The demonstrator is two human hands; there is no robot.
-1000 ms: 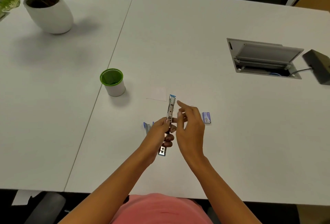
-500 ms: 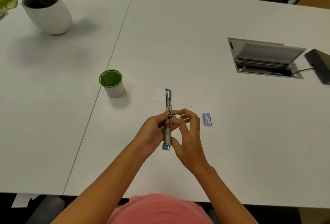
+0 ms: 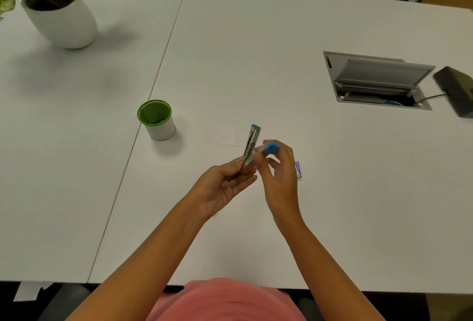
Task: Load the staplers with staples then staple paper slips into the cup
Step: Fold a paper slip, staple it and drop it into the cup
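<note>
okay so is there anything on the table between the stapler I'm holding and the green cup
Nothing visible blocks the way. The stapler is held in the left hand and right hand. Only a flat paper slip lies on the table toward the cup.

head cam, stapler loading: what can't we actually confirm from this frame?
- Staples in the stapler channel: too small and blurred in the head view.
- Stapler's hinge end: hidden by the left hand and right hand.
- Staple box: partly covered by the right hand, label unreadable.
- Cup contents: dim and small inside.
- Paper slip: faint against the table.
</note>
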